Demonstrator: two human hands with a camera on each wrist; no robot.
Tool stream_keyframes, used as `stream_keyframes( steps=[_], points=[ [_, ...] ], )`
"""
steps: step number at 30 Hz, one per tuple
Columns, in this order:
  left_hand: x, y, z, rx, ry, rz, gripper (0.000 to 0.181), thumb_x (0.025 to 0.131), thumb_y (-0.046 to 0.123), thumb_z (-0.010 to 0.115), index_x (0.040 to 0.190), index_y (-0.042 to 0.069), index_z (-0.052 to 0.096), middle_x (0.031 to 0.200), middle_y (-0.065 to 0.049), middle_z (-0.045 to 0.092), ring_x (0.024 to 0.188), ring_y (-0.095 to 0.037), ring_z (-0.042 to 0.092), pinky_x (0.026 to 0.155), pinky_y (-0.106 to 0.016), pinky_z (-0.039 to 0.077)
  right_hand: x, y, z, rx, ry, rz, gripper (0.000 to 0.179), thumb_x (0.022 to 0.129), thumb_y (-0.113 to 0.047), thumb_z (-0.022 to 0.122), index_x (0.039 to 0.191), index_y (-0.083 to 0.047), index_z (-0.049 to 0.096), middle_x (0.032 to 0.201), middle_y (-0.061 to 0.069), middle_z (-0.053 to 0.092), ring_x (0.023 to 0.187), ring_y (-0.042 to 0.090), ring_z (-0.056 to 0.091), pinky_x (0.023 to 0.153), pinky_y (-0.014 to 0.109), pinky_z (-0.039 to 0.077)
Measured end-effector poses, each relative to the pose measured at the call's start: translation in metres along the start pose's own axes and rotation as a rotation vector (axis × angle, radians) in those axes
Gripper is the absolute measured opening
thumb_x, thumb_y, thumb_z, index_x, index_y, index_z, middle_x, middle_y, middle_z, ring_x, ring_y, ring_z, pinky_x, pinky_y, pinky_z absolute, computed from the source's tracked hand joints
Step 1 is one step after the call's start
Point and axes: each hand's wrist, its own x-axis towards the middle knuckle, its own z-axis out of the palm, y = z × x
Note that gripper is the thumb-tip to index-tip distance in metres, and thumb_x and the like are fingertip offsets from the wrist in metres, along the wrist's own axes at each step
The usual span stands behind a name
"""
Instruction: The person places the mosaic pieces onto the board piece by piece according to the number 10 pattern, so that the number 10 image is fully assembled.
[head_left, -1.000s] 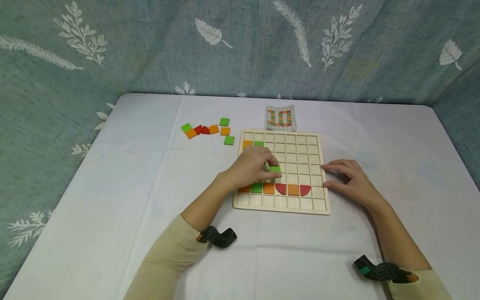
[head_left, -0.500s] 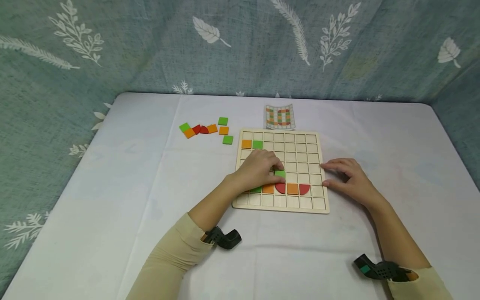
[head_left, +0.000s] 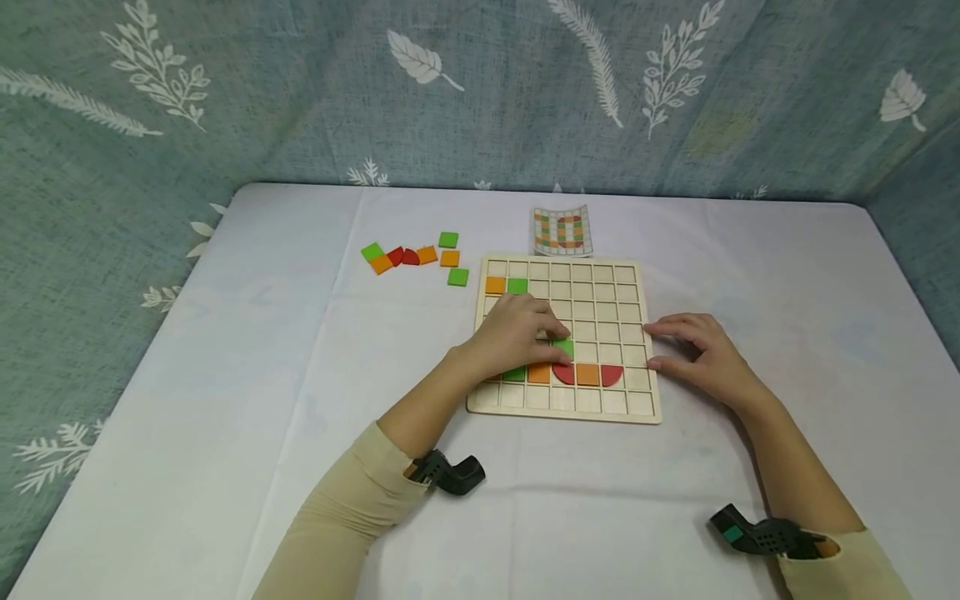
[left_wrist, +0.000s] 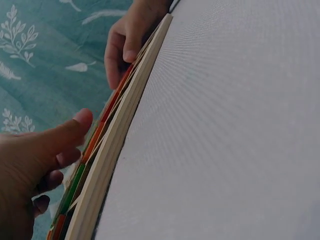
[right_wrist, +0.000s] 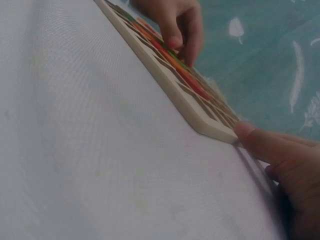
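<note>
Well under way by the look of it: already spotted in the wooden grid board [head_left: 607,312], flat on the white tabletop [head_left: 225,375], an orange square [head_left: 495,285] and a green square [head_left: 517,286] side by side near the far left corner. Traced along the second row from the near edge, too: a green piece [head_left: 513,375], an orange piece [head_left: 538,373], a red quarter-round [head_left: 563,375], another orange piece [head_left: 587,374] and a second red quarter-round [head_left: 611,377]. Pinched between thumb and fingers of the left hand [head_left: 513,333], a green tile [head_left: 566,347], poised at the cell just beyond the first red quarter-round; could not tell seated from merely held there, nor make out the cells under that hand. Left off the board and seemingly yet to be laid: eight loose pieces [head_left: 427,254] in green, orange and red, scattered beyond its left side, with a patterned card [head_left: 562,232] just behind. Rested thumb and fingertips of the right hand [head_left: 701,354] against the board's right edge, grasping no piece. And the change from a second ago? Shifted the green tile rightward and a touch nearer, left hand along with it; barely moved in the last half second, with loose pieces and right hand kept in place
</note>
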Motion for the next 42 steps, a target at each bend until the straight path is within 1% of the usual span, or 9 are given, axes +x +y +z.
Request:
stream_keyframes(
  steps=[6,9,14,16,18,21,28,34,42],
  points=[
    [-0.001,-0.001,-0.008,-0.116,-0.034,-0.014,0.04,0.073,0.049,0.076,0.103,0.023,0.075,0.101,0.006,0.064,0.096,-0.014,0.052,0.091,-0.036,0.036,0.0,0.0,0.0,-0.002,0.007,-0.006,0.045,0.071,-0.004,0.08,0.114,-0.007,0.068,0.115,0.01,0.06,0.111,0.017,0.04,0.09,0.024,0.026],
    [-0.003,-0.005,-0.014,-0.229,-0.071,-0.019,0.037,0.074,0.044,0.078,0.102,0.022,0.075,0.101,0.007,0.065,0.097,-0.012,0.051,0.093,-0.036,0.035,0.0,0.001,0.0,-0.004,0.013,-0.013,0.045,0.071,-0.003,0.08,0.114,-0.006,0.068,0.115,0.011,0.06,0.111,0.015,0.04,0.09,0.023,0.026],
    [-0.008,-0.015,-0.026,-0.414,-0.132,-0.027,0.032,0.075,0.035,0.079,0.101,0.018,0.074,0.1,0.008,0.065,0.098,-0.01,0.052,0.087,-0.033,0.04,-0.001,0.002,0.0,-0.005,0.014,0.002,0.043,0.072,-0.004,0.08,0.114,-0.006,0.068,0.116,0.011,0.06,0.11,0.013,0.04,0.09,0.023,0.026],
    [-0.011,-0.02,-0.032,-0.447,-0.139,-0.048,0.03,0.075,0.032,0.079,0.101,0.017,0.074,0.101,0.008,0.064,0.101,-0.01,0.052,0.094,-0.036,0.037,-0.001,0.002,0.0,-0.004,0.012,0.006,0.043,0.072,-0.004,0.079,0.114,-0.006,0.068,0.116,0.011,0.06,0.111,0.014,0.04,0.09,0.023,0.026],
    [-0.014,-0.025,-0.037,-0.46,-0.137,-0.081,0.029,0.075,0.032,0.079,0.101,0.019,0.074,0.104,0.01,0.064,0.106,-0.01,0.05,0.104,-0.043,0.026,-0.001,0.002,0.0,-0.007,0.012,0.008,0.043,0.072,-0.004,0.079,0.114,-0.006,0.067,0.115,0.011,0.059,0.111,0.015,0.04,0.09,0.023,0.026],
    [-0.018,-0.032,-0.045,-0.48,-0.116,-0.114,0.029,0.075,0.032,0.079,0.1,0.019,0.074,0.106,0.01,0.063,0.11,-0.012,0.046,0.108,-0.05,0.014,-0.002,0.002,0.0,-0.012,0.012,0.011,0.043,0.073,-0.005,0.079,0.114,-0.005,0.067,0.115,0.011,0.059,0.111,0.015,0.04,0.09,0.024,0.026],
    [-0.03,-0.055,-0.055,-0.565,-0.027,-0.199,0.03,0.076,0.024,0.079,0.103,0.012,0.073,0.105,0.0,0.064,0.109,-0.016,0.048,0.098,-0.044,0.034,-0.003,0.0,0.0,-0.006,0.02,0.006,0.044,0.071,-0.004,0.08,0.113,-0.005,0.068,0.115,0.01,0.059,0.111,0.011,0.039,0.09,0.022,0.026],
    [-0.038,-0.069,-0.062,-0.603,0.034,-0.282,0.033,0.074,0.023,0.081,0.105,0.012,0.073,0.108,0.001,0.063,0.108,-0.017,0.05,0.094,-0.043,0.04,-0.002,-0.001,-0.001,-0.008,0.017,-0.015,0.045,0.071,-0.004,0.08,0.114,-0.006,0.067,0.114,0.01,0.06,0.11,0.009,0.04,0.09,0.023,0.026],
    [-0.045,-0.085,-0.068,-0.551,0.111,-0.445,0.04,0.079,0.029,0.076,0.115,0.013,0.067,0.116,0.001,0.059,0.112,-0.02,0.043,0.091,-0.042,0.039,0.0,-0.001,0.001,0.005,0.016,-0.009,0.046,0.07,-0.003,0.081,0.113,-0.005,0.068,0.114,0.011,0.06,0.109,0.004,0.039,0.089,0.022,0.027]
  ],
)
